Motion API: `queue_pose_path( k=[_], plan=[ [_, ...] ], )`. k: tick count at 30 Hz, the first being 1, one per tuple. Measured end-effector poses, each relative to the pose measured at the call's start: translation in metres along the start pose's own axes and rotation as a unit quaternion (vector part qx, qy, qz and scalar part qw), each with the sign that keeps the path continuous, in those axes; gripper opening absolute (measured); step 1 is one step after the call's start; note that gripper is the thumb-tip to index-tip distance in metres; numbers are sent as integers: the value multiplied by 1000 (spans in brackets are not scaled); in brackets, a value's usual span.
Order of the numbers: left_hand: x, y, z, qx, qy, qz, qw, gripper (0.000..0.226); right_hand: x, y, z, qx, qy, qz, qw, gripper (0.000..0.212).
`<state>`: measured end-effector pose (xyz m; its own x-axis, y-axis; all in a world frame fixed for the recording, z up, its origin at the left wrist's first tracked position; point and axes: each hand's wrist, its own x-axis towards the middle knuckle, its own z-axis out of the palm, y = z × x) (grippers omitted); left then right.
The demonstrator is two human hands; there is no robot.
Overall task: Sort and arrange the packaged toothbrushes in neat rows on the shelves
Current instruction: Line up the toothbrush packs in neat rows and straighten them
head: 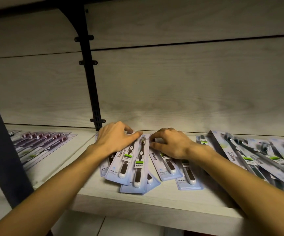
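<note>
My left hand (115, 138) lies palm down on the far ends of the packaged toothbrushes (134, 166) fanned out at the middle of the shelf (155, 200), fingers fairly straight and pressing flat, the forefinger reaching right along the top edge of one pack. My right hand (170, 143) rests on the next packs over, its fingers curled at their far ends; whether they actually pinch a pack edge I cannot tell, since the fingertips are bunched and dim. The two hands are near each other, with one pack's brush head showing between them.

My hands and wrists cover the upper parts of most of these packs, so only the lower handles show. The pile of packs on the right (257, 159) is blurred and cut off by the frame edge. A row of pinkish packs on the left (41, 143) sits partly behind a dark upright post (5, 159).

The middle packs are pale blue cards with clear blisters, black brushes with white handle ends, green labels, and the word "Niepoth" along the side; they overlap at uneven angles
</note>
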<state>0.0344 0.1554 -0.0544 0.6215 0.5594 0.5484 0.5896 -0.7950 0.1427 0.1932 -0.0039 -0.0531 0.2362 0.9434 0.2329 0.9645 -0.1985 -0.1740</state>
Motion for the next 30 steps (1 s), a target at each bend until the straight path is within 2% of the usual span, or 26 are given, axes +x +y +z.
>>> queue_pose_path(
  k=[2,5,8,10,13,14,16,18,24,30],
  plan=[
    [0,2,-3,45,16,19,999,60,1,3,1,7,22,3,1000,36],
    [-3,9,-7,92,51,22,994,63,3,13,2,0,20,34,999,50],
    [-3,11,-5,61,57,46,995,57,4,18,8,14,-7,61,998,55],
    [-3,13,-3,-71,-20,67,995,54,4,19,12,33,-17,62,997,54],
    [-4,16,3,-216,-173,84,957,60,5,20,12,32,-18,60,998,50],
    [-4,16,6,-235,-195,85,949,53,5,21,12,27,-21,60,998,47],
    [-2,14,11,-256,-191,74,945,37,7,23,11,24,-23,71,997,42],
    [-1,12,12,-242,-172,66,953,29,8,26,10,36,-18,81,996,41],
    [3,22,7,-127,-146,45,980,30,5,29,5,20,-27,72,997,42],
    [13,55,10,-38,-129,55,989,30,3,40,-13,101,-27,97,990,41]
  ],
)
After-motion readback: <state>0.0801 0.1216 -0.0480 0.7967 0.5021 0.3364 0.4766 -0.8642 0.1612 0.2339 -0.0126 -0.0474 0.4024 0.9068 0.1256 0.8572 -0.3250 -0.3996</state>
